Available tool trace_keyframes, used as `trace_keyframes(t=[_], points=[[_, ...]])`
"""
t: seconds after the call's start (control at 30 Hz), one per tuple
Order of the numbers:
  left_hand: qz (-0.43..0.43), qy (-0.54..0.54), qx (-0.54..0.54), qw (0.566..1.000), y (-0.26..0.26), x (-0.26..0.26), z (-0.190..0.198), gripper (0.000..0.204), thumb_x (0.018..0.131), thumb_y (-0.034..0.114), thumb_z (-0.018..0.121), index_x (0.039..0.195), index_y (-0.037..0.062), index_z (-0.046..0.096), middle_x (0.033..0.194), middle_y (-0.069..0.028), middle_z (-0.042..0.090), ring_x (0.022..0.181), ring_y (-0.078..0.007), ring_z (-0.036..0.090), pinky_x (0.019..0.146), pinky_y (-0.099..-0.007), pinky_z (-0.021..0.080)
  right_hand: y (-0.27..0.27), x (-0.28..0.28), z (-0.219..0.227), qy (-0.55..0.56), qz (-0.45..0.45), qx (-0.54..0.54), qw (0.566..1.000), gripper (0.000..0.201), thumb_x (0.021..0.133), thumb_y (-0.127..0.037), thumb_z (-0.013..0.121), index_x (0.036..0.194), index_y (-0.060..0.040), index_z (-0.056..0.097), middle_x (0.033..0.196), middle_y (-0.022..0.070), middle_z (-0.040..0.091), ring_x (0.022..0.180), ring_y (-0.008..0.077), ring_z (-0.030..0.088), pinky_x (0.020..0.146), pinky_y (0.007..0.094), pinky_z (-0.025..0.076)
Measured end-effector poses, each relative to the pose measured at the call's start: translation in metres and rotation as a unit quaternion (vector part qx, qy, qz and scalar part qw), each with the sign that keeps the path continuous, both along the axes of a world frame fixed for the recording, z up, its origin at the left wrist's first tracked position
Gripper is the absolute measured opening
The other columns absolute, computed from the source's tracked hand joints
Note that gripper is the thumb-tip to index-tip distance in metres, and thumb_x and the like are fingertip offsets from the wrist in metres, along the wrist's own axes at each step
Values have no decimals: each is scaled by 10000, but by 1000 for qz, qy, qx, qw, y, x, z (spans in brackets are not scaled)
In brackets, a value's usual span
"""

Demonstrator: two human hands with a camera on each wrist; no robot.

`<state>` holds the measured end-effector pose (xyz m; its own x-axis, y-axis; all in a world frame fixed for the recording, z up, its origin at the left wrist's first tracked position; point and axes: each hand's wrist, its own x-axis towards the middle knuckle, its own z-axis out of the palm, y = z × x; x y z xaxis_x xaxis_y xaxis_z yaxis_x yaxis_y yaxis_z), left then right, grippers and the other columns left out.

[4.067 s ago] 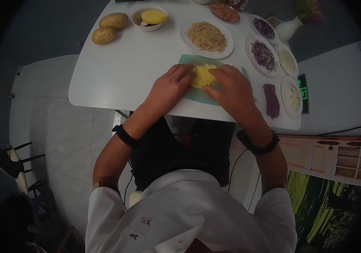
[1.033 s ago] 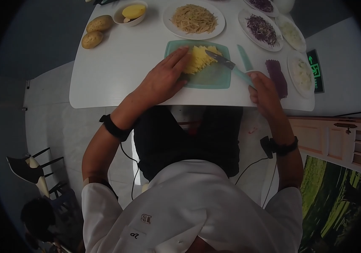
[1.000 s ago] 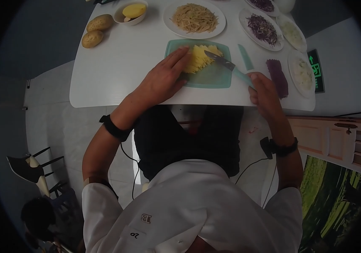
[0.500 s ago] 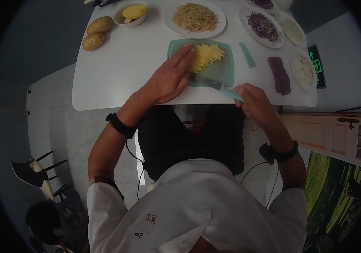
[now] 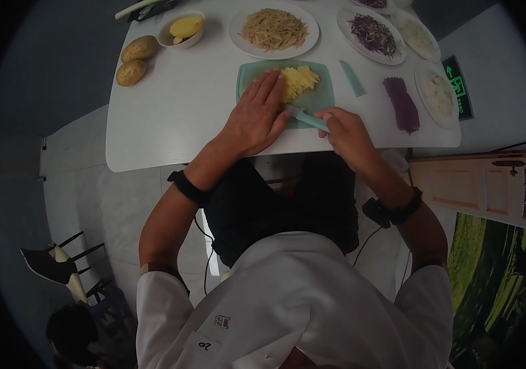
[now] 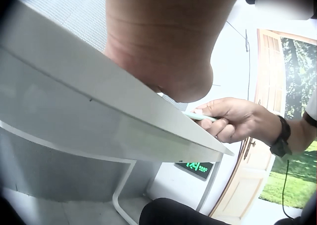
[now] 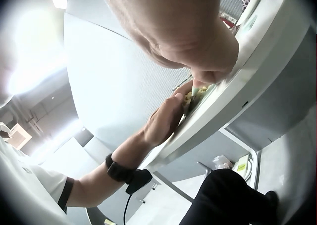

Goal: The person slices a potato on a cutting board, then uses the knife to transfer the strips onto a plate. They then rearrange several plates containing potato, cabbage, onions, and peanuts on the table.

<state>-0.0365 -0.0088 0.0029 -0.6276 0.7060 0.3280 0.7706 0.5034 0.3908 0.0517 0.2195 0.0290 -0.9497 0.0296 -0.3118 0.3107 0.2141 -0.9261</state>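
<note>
On the green cutting board (image 5: 323, 101), a fanned-out heap of yellow potato slices (image 5: 301, 81) lies beside my left hand (image 5: 254, 117). That hand rests over the left side of the board, fingers stretched toward the far edge and touching the slices. My right hand (image 5: 348, 136) grips a knife by its mint-green handle (image 5: 313, 121). The knife's blade points left, close over the near part of the board and by the left thumb; its tip is hidden. In the right wrist view, the knife (image 7: 194, 92) reaches down beside the yellow slices (image 7: 187, 99).
A mint-green blade sheath (image 5: 352, 78) and a purple ridged piece (image 5: 401, 104) lie right of the board. Behind stand a plate of pale shreds (image 5: 309, 44), a bowl (image 5: 166, 38) with a peeled potato, whole potatoes (image 5: 140, 48), and a purple-shreds plate (image 5: 344, 31). The table's front edge (image 5: 214, 158) is near.
Earlier both hands gathered the slices with no knife held. Then the right hand held the knife with its blade over the slices; knife and hand have since come nearer and left. The left hand has stayed at the slices.
</note>
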Motion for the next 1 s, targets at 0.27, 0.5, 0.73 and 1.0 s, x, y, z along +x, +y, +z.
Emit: trace_keyframes(t=[0.27, 0.5, 0.73, 1.0], points=[[34, 37, 14, 999, 9, 9, -8, 718, 952, 259, 571, 1518, -128, 356, 1600, -315, 357, 1513, -466, 329, 1266, -551, 248, -4, -2, -17, 101, 2, 36, 994, 306, 1100, -192, 473, 1188, 7, 688, 817, 22, 655, 654, 80, 506, 613, 257, 443], [46, 54, 0, 998, 11, 12, -9, 765, 928, 283, 604, 1518, -132, 349, 1597, -310, 363, 1523, -455, 323, 1269, -547, 242, -7, 3, -17, 142, -3, 43, 989, 284, 1112, -180, 485, 1166, 15, 685, 817, 55, 683, 740, 113, 611, 732, 288, 509], [50, 57, 13, 997, 14, 15, -9, 768, 916, 277, 622, 1515, -123, 357, 1594, -309, 364, 1522, -447, 328, 1269, -549, 243, -7, 8, -13, 151, -7, 49, 987, 272, 1113, -170, 489, 1167, 6, 689, 828, 51, 674, 776, 113, 626, 755, 285, 509], [53, 57, 26, 997, 19, 17, -5, 760, 911, 284, 632, 1500, -123, 378, 1583, -312, 374, 1514, -453, 336, 1265, -556, 247, -3, 13, -6, 139, -17, 51, 989, 277, 1112, -187, 496, 1183, -17, 703, 786, 37, 662, 706, 78, 555, 674, 260, 457]])
